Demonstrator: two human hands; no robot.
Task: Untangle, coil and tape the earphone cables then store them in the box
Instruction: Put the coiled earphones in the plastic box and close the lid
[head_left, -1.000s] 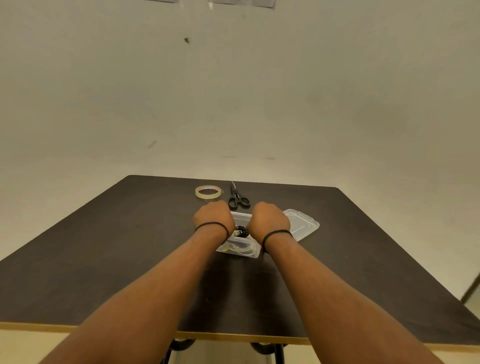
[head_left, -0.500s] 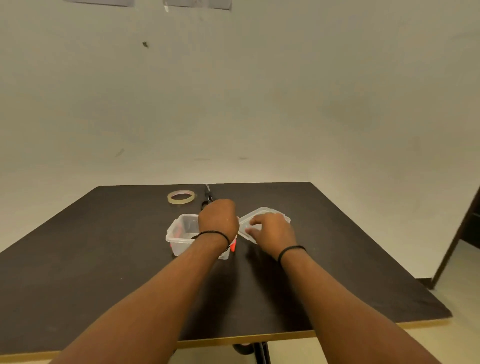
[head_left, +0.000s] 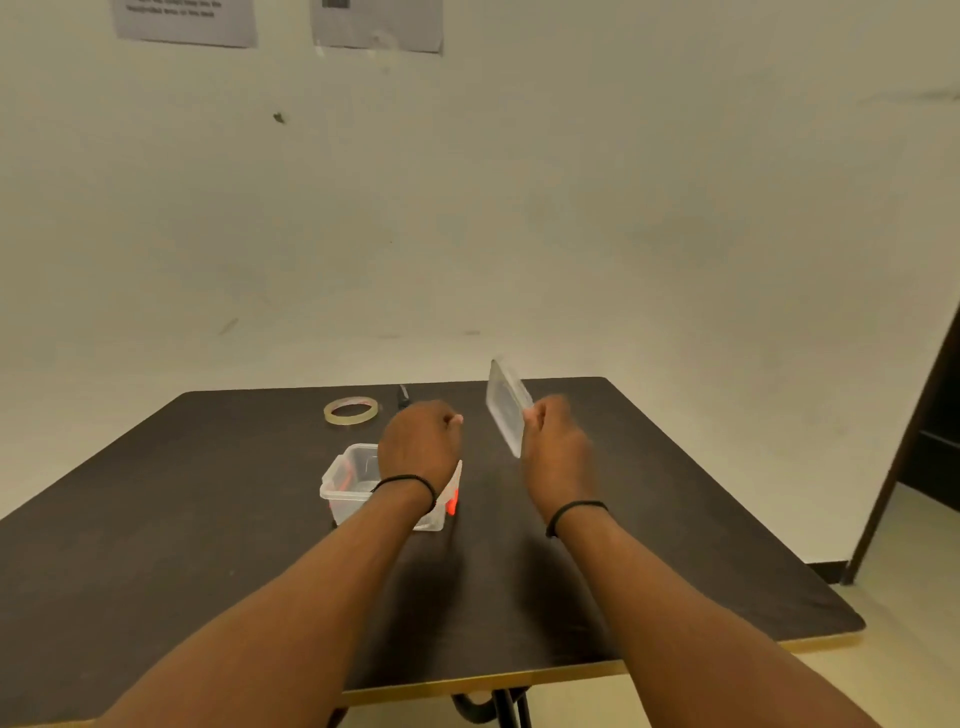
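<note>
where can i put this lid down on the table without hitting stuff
Bare tabletop runs from the right hand, which holds the lid, to the right edge. The left side, from the box to the left edge, is bare too. It is crowded at the far middle: tape roll, scissors and the left hand over the box.

Dim, warm, even light; right hand (head_left: 553, 447) motion-blurred, edges bowed.

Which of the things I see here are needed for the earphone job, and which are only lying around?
For the job:
- clear box on the table
- lid, held up by the right hand
- tape roll
- scissors, mostly hidden behind the left hand

Not part of it:
- papers on the wall
</note>
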